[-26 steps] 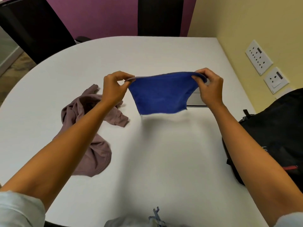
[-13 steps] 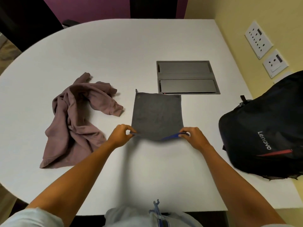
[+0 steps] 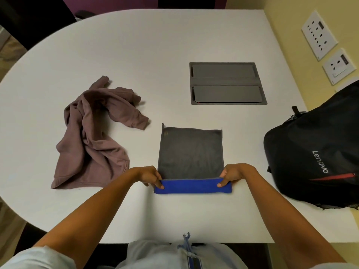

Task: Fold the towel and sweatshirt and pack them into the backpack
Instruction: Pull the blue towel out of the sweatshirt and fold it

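The backpack [image 3: 318,156] (right side) is cut off by the frame.

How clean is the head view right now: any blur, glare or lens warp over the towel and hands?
Head view: towel and both hands, left hand and right hand, look sharp; no glare on the matte white table; soft shadows only; wide-angle warp bows the table edge and tilts the wall sockets.

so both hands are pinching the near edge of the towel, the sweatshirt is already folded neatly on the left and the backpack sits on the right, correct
Not quite. In the head view the sweatshirt lies crumpled, not folded. The rest holds: the left hand and right hand pinch the near edge of the towel, and the backpack sits on the right.
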